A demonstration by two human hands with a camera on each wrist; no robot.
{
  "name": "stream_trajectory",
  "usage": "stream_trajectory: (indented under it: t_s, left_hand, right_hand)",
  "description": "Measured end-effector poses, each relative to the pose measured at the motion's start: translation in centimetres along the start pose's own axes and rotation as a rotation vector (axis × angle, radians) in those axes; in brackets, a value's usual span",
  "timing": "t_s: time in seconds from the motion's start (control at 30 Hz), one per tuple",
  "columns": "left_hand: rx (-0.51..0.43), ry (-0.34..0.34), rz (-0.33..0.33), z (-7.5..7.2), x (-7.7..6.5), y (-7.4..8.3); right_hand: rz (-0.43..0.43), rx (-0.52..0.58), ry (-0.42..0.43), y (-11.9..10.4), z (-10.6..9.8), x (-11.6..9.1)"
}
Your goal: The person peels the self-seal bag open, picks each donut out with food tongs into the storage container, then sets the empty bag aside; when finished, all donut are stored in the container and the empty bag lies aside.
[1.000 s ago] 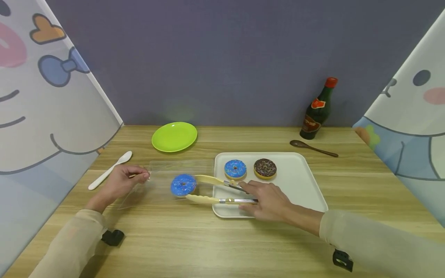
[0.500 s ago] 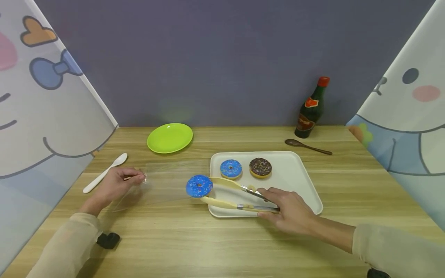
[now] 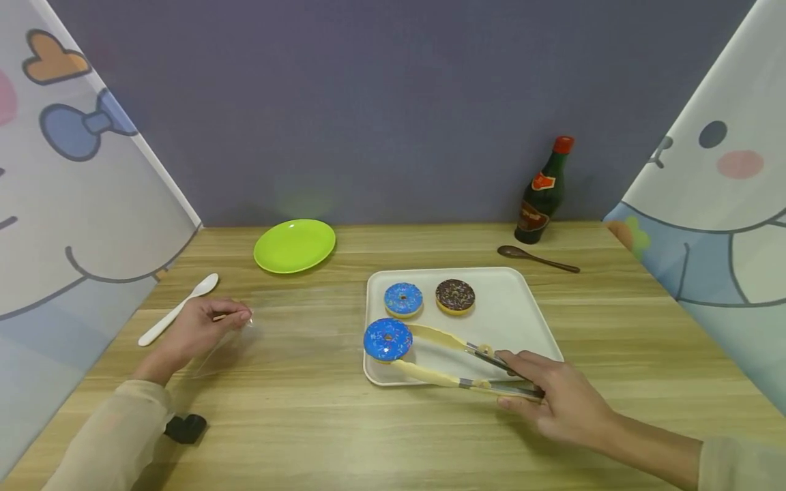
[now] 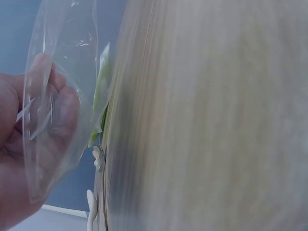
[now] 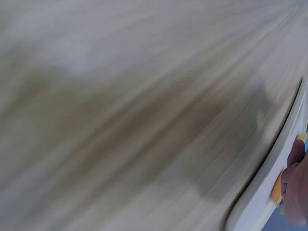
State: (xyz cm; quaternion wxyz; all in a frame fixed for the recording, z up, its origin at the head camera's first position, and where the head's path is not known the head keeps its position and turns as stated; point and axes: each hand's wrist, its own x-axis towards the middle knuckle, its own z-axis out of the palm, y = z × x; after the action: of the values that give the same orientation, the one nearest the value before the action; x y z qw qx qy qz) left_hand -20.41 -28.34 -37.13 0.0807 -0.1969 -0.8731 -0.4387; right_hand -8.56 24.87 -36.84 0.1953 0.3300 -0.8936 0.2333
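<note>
My left hand (image 3: 199, 331) pinches the edge of a clear plastic bag (image 3: 301, 320) at the left; the left wrist view shows the thin film in front of the fingers (image 4: 70, 108). Yellow-tipped metal tongs (image 3: 430, 375) are in my right hand (image 3: 565, 395). Between their tips is a blue sprinkled donut (image 3: 374, 342), over the left front part of the white tray (image 3: 516, 327). Whether it touches the tray I cannot tell. Behind it on the tray lie another blue donut (image 3: 403, 311) and a chocolate donut (image 3: 456, 307).
A green plate (image 3: 295, 247) lies at the back left, with a white spoon (image 3: 175, 312) left of my left hand. At the back right stand a dark green bottle (image 3: 540, 204) and, before it, a brown wooden spoon (image 3: 539, 259).
The right hand has drawn the tongs and blue donut rightward, from over the clear bag to over the tray. The left hand keeps pinching the bag. The head view has shifted slightly.
</note>
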Motion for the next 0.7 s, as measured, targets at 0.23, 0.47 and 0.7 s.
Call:
stream_trajectory:
  t_s: [0.23,0.47,0.7]
  left_hand:
    - [-0.005,-0.005,-0.003,0.0,0.0,-0.2]
    - [-0.027,0.004,0.012,-0.1,-0.1,-0.3]
    - [-0.035,0.002,0.014,-0.1,-0.1,-0.6]
  right_hand:
    - [0.047,-0.089,0.04,2.0,-1.2,-2.5]
    - [0.043,-0.08,0.076,3.7,-2.3,-4.9]
    - [0.089,-0.142,0.109,4.8,-3.8,-6.7]
